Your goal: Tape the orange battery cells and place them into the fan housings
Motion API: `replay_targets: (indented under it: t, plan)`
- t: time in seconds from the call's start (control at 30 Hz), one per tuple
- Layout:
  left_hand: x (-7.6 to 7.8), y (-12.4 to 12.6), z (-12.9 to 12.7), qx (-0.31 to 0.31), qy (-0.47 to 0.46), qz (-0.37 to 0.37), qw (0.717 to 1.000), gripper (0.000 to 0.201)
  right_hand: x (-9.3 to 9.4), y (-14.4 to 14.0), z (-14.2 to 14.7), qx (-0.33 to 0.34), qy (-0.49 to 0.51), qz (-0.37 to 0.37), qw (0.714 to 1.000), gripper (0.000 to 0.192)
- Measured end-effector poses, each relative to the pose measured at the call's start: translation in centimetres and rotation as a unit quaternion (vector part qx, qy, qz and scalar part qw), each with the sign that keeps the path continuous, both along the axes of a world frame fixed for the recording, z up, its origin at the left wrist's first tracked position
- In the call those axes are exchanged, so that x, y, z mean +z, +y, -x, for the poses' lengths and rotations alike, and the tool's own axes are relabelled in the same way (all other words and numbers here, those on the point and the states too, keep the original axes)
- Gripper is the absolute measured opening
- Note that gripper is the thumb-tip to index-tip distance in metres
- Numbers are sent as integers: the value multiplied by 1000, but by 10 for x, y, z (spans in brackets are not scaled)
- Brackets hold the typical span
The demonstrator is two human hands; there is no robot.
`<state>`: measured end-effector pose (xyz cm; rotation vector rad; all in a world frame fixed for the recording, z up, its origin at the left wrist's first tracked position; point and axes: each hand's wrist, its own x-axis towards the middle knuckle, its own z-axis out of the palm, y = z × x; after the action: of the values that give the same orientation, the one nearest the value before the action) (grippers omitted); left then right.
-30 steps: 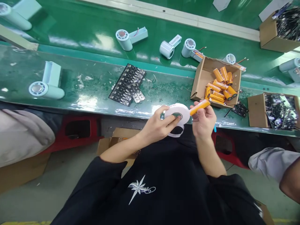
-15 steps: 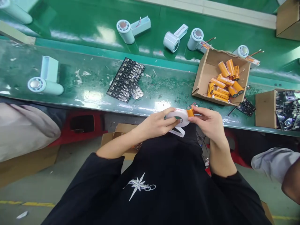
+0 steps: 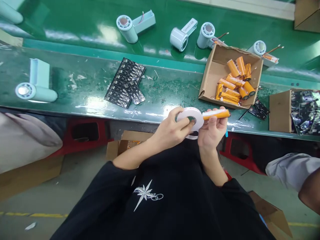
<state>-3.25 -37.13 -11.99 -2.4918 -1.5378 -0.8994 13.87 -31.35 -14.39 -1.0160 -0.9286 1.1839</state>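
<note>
Worktop (image 3: 75, 96): green, glossy, smooth sheet, scuffed and flecked with pale debris. Tape roll (image 3: 191, 117): white, matt, paper-like. Battery cell (image 3: 216, 115): orange, smooth shrink-film sleeve with slight sheen. Open box (image 3: 207, 81): brown corrugated cardboard, matt. Circuit boards (image 3: 125, 87): black, semi-gloss laminate. Fan housings (image 3: 35, 90): pale blue moulded plastic, smooth, satin. Shirt (image 3: 175, 186): black matt cloth.

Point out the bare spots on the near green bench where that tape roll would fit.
Widest free patch: between the pale fan housing and the black circuit boards. A narrower one lies between those boards and the box of orange batteries. Right of that box it is crowded, up to another cardboard box.
</note>
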Motion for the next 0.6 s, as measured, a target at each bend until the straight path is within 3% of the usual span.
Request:
replay_targets:
  t: [0.1,0.17,0.2,0.27,0.33,0.37,0.4,0.47,0.53,0.6]
  plan:
    - [-13,-5,-9,16,-60,44,997,31,-6,-6,0,21,6,46,999,61]
    - [-10,-16,-18,-8,-84,75,994,28,-1,4,-12,79,26,83,993,61]
    - [-4,-24,-24,-55,-90,75,992,21,5,15,-21,112,35,92,989,59]
    - [9,-38,-37,-205,-86,35,974,1,28,47,-42,142,51,56,987,53]
    - [15,-41,-39,-305,-69,-16,950,11,60,80,-63,111,60,-48,991,48]
    - [14,-35,-32,-292,-61,-24,954,9,77,93,-73,90,56,-99,989,49]
    - [11,-25,-19,-239,-52,-14,970,6,91,102,-81,79,49,-141,986,54]
    - [2,7,21,-99,-29,56,993,17,107,105,-93,91,25,-174,980,62]
    - [-6,46,65,-43,-9,138,989,22,102,95,-99,117,14,-153,981,56]
    - [-10,84,94,-18,-21,167,986,23,80,82,-101,130,18,-114,985,45]
